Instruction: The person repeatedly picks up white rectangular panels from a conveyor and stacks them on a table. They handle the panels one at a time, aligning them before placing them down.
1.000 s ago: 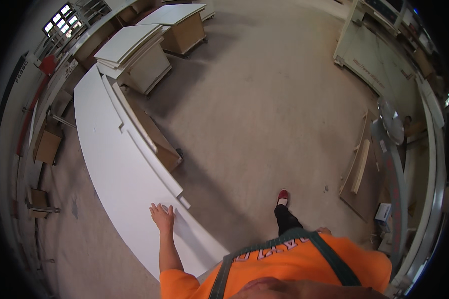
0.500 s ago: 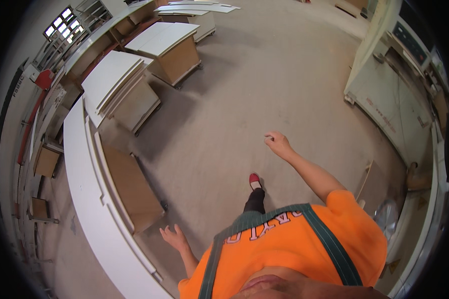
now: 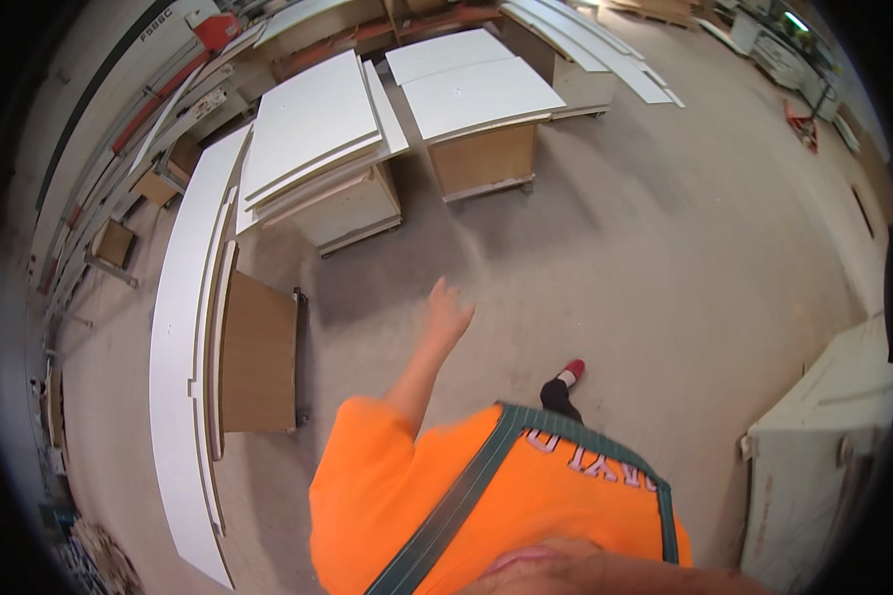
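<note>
My left hand (image 3: 448,312) is stretched forward over the floor, slightly blurred, with its fingers loosely apart and nothing visible in it. It touches nothing. Nearest to it are a wheeled stack topped with white panels (image 3: 313,119) and another stack under white boards (image 3: 476,94). To its left, long white panels (image 3: 179,357) lie on a brown-sided stack (image 3: 258,352). My right hand is out of view.
A long machine with a red part (image 3: 216,33) runs along the far left. At the right stands a pale machine cabinet (image 3: 804,476). Narrow white strips (image 3: 605,50) jut out at the back, and a red pallet jack (image 3: 802,127) is at the far right.
The view has turned left, bringing the panel stacks toward the middle. My left hand has swung forward from beside the long panels. My right hand, earlier in front of me, has left the view.
</note>
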`<state>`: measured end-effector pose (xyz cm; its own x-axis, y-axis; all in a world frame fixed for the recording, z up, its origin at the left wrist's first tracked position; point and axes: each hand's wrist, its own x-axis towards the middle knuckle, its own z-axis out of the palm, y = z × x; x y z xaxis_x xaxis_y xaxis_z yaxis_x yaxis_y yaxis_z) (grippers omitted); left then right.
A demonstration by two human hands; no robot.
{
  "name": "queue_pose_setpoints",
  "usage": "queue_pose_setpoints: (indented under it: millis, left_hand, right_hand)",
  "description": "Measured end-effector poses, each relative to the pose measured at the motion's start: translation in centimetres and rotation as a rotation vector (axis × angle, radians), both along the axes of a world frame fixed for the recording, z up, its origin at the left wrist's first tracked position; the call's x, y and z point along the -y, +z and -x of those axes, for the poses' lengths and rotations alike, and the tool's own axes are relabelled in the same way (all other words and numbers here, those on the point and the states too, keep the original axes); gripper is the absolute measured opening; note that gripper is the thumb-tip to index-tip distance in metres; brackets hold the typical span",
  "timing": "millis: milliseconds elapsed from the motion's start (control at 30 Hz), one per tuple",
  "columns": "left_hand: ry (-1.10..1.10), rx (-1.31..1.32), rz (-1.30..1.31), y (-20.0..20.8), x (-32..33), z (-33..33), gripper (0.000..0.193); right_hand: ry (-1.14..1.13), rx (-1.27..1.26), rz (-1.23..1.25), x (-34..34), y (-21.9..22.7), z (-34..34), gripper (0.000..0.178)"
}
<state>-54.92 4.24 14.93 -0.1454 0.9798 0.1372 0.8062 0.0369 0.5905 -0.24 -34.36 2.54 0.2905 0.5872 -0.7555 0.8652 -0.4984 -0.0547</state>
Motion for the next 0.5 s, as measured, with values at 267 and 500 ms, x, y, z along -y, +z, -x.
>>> queue_pose_setpoints:
  millis: [267,500]
  left_hand:
    - [0.017,-0.11,0.183,-0.6,-24.9,-13.8,0.051]
    - [0.122,-0.018,0.121,-1.1,-50.0,-15.9,0.054]
  right_hand:
    - [-0.516,-0.308,-0.505,-43.6,5.3,-14.7,0.017]
    - [-0.679,-0.489,-0.86,-84.6,11.0,-21.8,0.02]
